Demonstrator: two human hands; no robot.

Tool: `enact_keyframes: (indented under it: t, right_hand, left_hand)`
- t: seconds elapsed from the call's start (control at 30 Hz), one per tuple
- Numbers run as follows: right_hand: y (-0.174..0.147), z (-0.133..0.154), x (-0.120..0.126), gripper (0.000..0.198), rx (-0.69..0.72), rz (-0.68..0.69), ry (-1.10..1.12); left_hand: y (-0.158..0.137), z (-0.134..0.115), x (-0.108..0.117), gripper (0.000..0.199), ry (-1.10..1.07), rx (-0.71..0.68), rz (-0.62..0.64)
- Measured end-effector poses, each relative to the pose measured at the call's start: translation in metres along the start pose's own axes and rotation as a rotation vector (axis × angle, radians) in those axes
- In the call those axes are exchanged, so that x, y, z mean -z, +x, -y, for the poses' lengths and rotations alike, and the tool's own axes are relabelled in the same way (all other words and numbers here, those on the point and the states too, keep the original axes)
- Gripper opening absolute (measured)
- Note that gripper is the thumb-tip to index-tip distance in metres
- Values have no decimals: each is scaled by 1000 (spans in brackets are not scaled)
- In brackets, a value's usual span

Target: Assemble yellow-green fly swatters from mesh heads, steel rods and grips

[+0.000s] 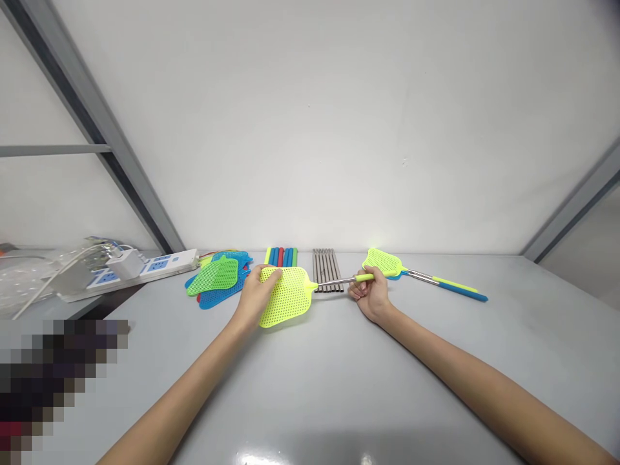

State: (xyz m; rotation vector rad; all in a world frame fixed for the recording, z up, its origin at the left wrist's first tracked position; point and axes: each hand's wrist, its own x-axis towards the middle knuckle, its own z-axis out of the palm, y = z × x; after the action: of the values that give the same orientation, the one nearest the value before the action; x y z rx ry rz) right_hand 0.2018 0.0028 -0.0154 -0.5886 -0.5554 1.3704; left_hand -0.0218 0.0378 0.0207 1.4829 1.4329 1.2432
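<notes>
A yellow fly swatter [287,298] with a perforated head and a metal rod is held level above the table between both hands. My left hand [258,290] is closed on the left edge of its head, thumb on top. The fingers of my right hand [372,292] are wrapped round its yellow grip. Just beyond my right hand lie a yellow swatter [385,261] and a blue-handled swatter [462,292], their heads overlapping. A pile of loose swatter heads [213,278] in green, blue and other colours is near my left hand.
Metal rods [328,268] lie side by side near the wall, partly behind the held swatter. Left of them is a row of coloured handle grips [281,256]. A white power strip [159,266] with a plugged-in adapter [126,265] and clear plastic bags [29,281] occupy the far left.
</notes>
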Motion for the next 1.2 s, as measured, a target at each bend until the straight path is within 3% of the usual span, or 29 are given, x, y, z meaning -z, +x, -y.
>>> enact_keyframes:
  t: [0.3,1.2]
  right_hand:
    - [-2,-3,-6,38,8,-10,-54]
    - [-2,-5,-5,36,2,-10,-93]
  left_hand:
    - [-6,-4,-4,37,-84,53,66]
    - [-12,-7,-5,37,-110,86,106]
